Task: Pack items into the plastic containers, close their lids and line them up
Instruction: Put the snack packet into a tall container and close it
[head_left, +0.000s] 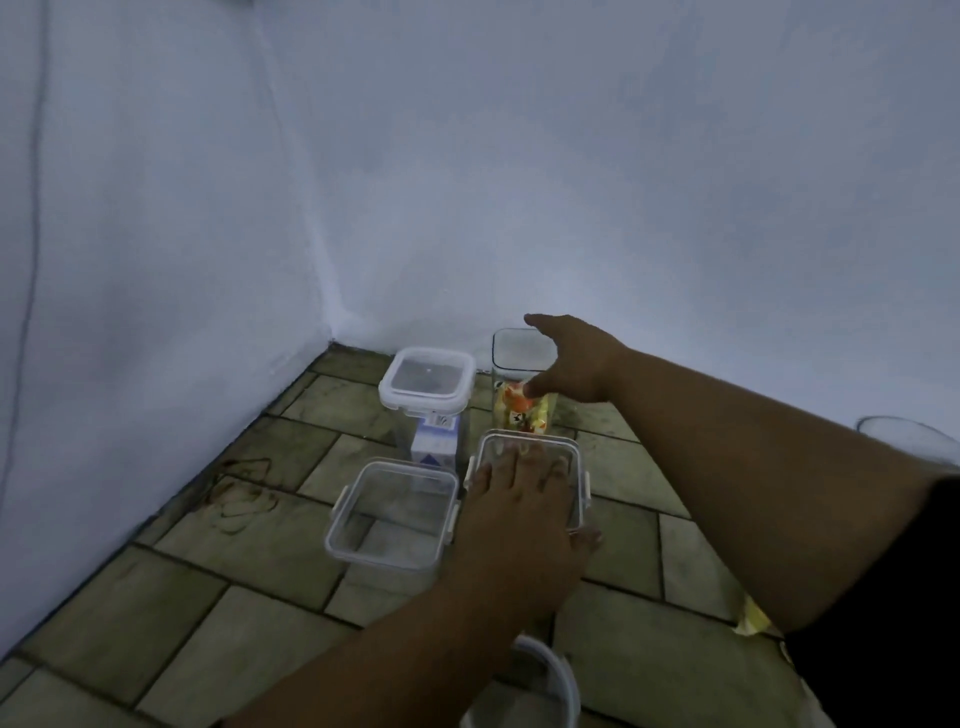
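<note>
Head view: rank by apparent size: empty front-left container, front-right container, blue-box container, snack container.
1. The empty front-left container and the front-right container, partly under the left hand: alike, unranked.
2. The blue-box container.
3. The snack container.
Front pair sits nearer the camera, so true sizes are unsure.

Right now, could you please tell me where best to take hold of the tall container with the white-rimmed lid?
Probably from above: span the tall container just below its closed white-rimmed lid, fingers on the left and right walls. It stands upright, and the front-left container blocks a low approach from the front.
</note>
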